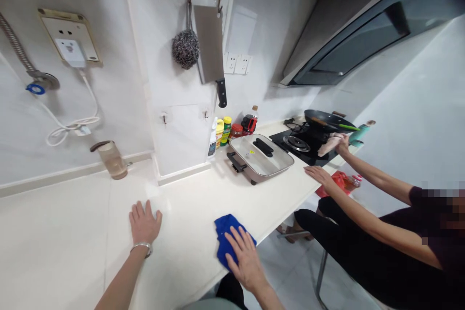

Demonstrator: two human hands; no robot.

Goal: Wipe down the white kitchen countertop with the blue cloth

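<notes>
My left hand [145,221] lies flat on the white countertop [185,252], fingers spread, with a bracelet at its wrist. Under the spread fingers of my right hand [245,259] is a crumpled blue cloth [224,225], near the counter's front edge. The palm rests on the cloth rather than wrapping around it. Beyond my hands stands an electric skillet [250,160] with a glass lid and black handles.
At right, a co-worker's hand holds a pale cloth [329,144] by the black cooktop [281,138], where a wok [323,118] sits. Bottles and jars [225,131] line the wall behind the skillet. A clear pitcher [112,159] stands left; a cleaver [211,43] and scourer [185,49] hang above.
</notes>
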